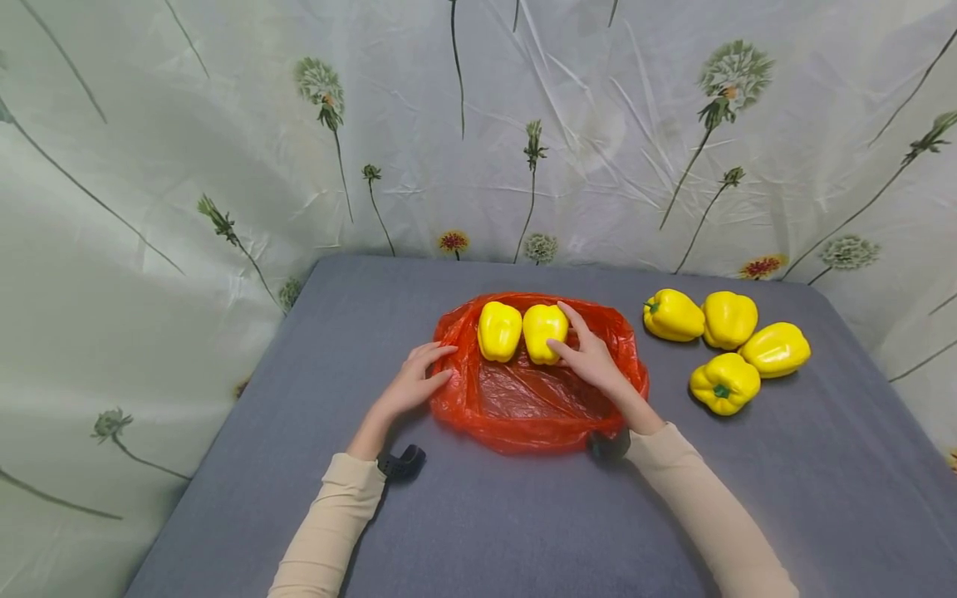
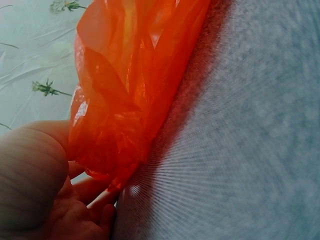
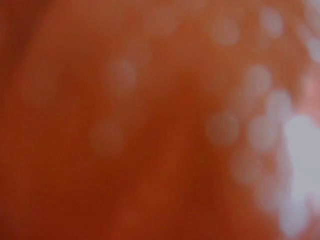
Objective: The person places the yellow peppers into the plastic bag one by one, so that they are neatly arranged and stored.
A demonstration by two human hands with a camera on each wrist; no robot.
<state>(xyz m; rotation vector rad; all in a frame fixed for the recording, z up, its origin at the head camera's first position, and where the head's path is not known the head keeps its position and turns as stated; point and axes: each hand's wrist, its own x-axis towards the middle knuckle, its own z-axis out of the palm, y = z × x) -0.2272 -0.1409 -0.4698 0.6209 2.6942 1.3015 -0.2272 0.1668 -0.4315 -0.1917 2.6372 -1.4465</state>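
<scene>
A red plastic bag [image 1: 516,436] lies on the table with its mouth spread wide. Two yellow bell peppers are inside, side by side along its far part. My right hand [image 1: 594,361] reaches over the bag's right side and holds the right-hand bell pepper [image 1: 542,332] between thumb and fingers. Just left of it sits the other bell pepper [image 1: 499,332]. At the bag's left side, my left hand [image 1: 414,380] has its thumb and fingers apart, fingertips touching the plastic. In the left wrist view, the bag's red side [image 2: 125,115] stands against those fingers. Blurred red plastic [image 3: 150,125] fills the right wrist view.
Several more yellow bell peppers [image 1: 728,320] form a loose group on the table right of the bag. The table [image 1: 493,523] has a grey cloth cover. A pale curtain [image 1: 449,183] with printed flowers hangs behind its far edge and along the left.
</scene>
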